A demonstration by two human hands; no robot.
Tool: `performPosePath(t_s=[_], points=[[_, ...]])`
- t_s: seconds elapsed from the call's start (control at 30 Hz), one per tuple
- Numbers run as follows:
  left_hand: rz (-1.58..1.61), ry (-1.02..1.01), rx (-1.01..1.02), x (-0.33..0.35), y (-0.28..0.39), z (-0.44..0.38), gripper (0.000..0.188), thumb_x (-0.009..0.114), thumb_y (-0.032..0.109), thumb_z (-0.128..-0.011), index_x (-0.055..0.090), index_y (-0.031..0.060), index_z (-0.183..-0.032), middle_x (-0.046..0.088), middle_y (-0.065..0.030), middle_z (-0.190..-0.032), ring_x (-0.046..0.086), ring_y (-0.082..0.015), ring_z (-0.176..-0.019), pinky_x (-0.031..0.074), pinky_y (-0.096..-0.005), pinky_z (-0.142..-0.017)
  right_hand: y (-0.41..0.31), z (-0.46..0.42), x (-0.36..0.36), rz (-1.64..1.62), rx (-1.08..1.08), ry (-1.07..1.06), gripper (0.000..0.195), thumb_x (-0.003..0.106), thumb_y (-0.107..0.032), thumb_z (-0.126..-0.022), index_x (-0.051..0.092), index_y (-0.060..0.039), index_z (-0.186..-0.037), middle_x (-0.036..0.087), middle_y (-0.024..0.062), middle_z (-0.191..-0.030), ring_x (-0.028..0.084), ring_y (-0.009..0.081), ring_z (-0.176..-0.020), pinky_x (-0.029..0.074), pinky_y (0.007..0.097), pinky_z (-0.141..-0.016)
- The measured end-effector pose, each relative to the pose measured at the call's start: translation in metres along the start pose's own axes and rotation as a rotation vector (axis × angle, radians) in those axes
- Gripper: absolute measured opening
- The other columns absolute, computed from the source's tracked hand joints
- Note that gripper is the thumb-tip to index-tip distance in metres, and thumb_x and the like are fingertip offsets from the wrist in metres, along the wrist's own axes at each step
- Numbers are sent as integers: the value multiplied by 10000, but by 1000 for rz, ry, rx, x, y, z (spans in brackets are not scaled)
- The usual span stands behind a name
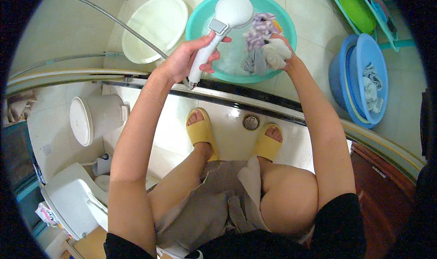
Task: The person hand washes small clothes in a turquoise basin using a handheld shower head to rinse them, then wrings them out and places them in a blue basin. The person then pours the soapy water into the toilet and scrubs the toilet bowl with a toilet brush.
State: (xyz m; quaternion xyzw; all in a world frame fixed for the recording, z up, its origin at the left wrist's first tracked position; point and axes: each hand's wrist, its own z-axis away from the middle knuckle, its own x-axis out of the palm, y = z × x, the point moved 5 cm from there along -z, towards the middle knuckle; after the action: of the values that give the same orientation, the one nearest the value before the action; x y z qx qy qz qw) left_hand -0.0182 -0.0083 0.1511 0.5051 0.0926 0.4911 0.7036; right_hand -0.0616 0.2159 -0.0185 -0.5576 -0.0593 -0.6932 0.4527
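Observation:
My left hand [191, 57] grips the handle of a white shower head [234, 11], its thumb by the grey button. The shower head hangs over a teal plastic basin [193, 23] holding cloudy water. My right hand [288, 50] clutches a bunched white-grey cloth [277, 54] at the basin's right side. Against it lies a purple-and-white patterned cloth [257, 33] with a bit of orange at its edge. A grey piece of cloth [260, 62] hangs just below. Whether water is flowing from the shower head cannot be made out.
A pale round basin [155, 28] is left of the teal one. Stacked blue basins [358, 43] with wet cloth [372, 84] stand at right, below a teal rack [351, 23]. A metal hose [112, 18] crosses the upper left. The raised door track [239, 100] runs before my yellow slippers [199, 132].

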Motion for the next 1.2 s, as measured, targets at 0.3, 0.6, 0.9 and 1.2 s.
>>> performPosePath(t_s=[0.3, 0.6, 0.9, 1.2], points=[[-55, 56, 19, -16, -2, 6, 501, 394, 469, -879, 482, 81, -1185, 412, 39, -631, 336, -67, -489, 377, -213, -554, 37, -38, 41, 1206, 725, 61, 484, 640, -494, -635, 611, -154, -979, 612, 41, -939, 574, 204, -803, 459, 349, -682], [-95, 58, -6, -16, -6, 7, 528, 376, 468, -891, 449, 52, -1207, 412, 31, -645, 338, -56, -480, 420, -219, -564, 50, -52, 14, 1391, 607, 105, 587, 699, -420, -570, 583, -93, -1044, 578, 80, -993, 552, 196, -894, 464, 340, -715], [-44, 44, -19, -7, -3, 6, 502, 441, 454, -870, 425, 64, -1186, 461, 8, -691, 417, -84, -503, 446, -253, -617, 40, -43, -2, 650, 204, -10, 371, 602, -276, -738, 542, -80, -1048, 585, 72, -947, 574, 194, -838, 487, 346, -700], [-78, 79, 72, 22, 14, 4, 451, 523, 394, -844, 419, 49, -1115, 512, -47, -861, 546, -142, -584, 479, -282, -614, 10, -37, 33, -214, -332, -228, 400, 415, -396, -857, 512, -107, -1115, 580, 109, -1037, 575, 266, -924, 471, 435, -834]])
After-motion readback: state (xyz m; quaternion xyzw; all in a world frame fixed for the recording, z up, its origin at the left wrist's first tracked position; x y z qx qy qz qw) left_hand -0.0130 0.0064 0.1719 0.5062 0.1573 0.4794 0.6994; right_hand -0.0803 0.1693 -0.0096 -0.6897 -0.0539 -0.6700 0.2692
